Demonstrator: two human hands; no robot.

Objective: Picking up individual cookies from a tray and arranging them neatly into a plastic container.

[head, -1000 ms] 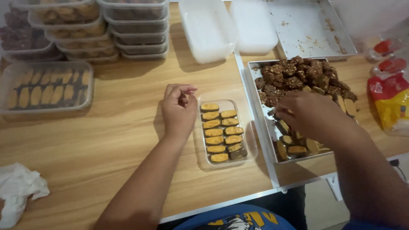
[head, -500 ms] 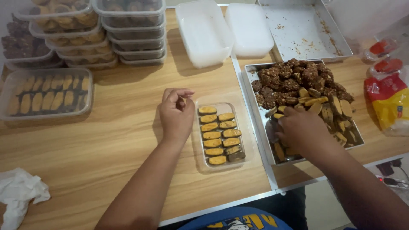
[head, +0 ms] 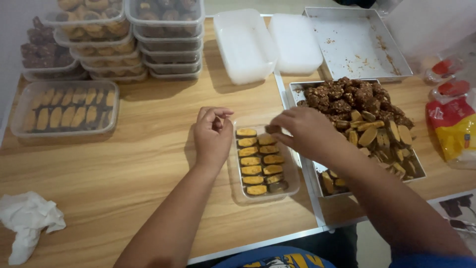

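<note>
A clear plastic container [head: 292, 184] sits on the wooden table with two rows of oblong yellow-topped cookies [head: 250, 161] in it. My left hand [head: 212, 136] rests against the container's left side, fingers curled with nothing in them. My right hand [head: 302, 130] hovers over the container's far right corner and pinches a dark chocolate-dipped cookie [head: 271, 129] at its fingertips. To the right stands a metal tray [head: 295, 89] piled with dark clustered cookies [head: 342, 97] and more oblong cookies [head: 378, 135].
Stacked lidded containers of cookies [head: 124, 44] stand at the back left, with one filled closed container [head: 64, 108] in front of them. Two white upturned containers [head: 267, 42] and a crumb-strewn metal tray [head: 357, 42] lie at the back. Red and yellow packets [head: 453, 124] sit at right, crumpled tissue [head: 27, 218] at left.
My right hand left the metal tray and moved left over the clear container, now holding a cookie. My left hand stayed beside the container. The view shifted slightly.
</note>
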